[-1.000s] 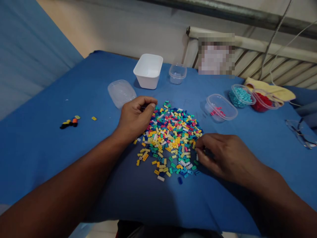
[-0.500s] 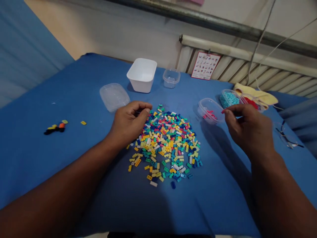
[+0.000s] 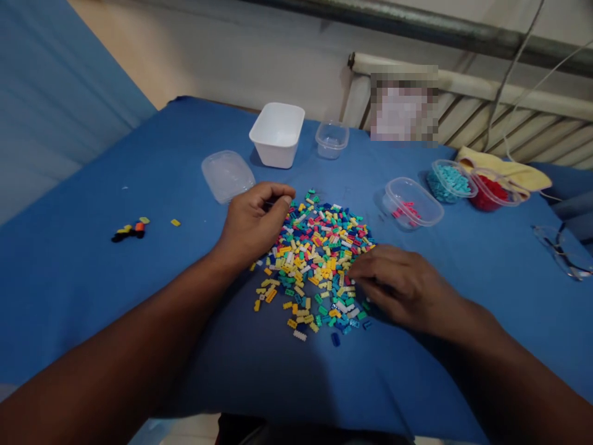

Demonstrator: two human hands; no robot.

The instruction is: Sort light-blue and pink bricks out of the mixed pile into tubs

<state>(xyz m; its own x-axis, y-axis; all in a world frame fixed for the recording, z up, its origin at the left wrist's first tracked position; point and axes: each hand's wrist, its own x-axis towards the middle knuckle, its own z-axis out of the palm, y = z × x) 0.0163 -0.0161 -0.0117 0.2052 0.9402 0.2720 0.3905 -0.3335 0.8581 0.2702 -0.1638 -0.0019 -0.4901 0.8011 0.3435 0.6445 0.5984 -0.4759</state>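
A spread-out pile of small toy building bricks [image 3: 319,259] in yellow, green, blue, pink and white lies on the blue cloth. At its right edge my right hand [image 3: 393,281] has its fingers drawn together, the tips on a pink brick [image 3: 348,280]. My left hand [image 3: 254,216] rests at the pile's upper left, thumb and forefinger pressed together; whatever is between them is hidden. Beyond my right hand stands a clear plastic tub [image 3: 428,210] holding several pink bricks [image 3: 407,212].
Tubs of turquoise pieces [image 3: 449,180] and red pieces [image 3: 491,190] stand at right by a yellow cloth [image 3: 509,170]. Glasses [image 3: 565,250] lie nearer. Behind are a white bin [image 3: 278,133], a clear tub [image 3: 332,141] and a lid [image 3: 227,176]. A small assembled piece [image 3: 128,230] sits left.
My right hand carried a pink brick up beside the clear tub, then came back to the pile's right edge. My left hand has stayed at the pile. The view swung right and back.
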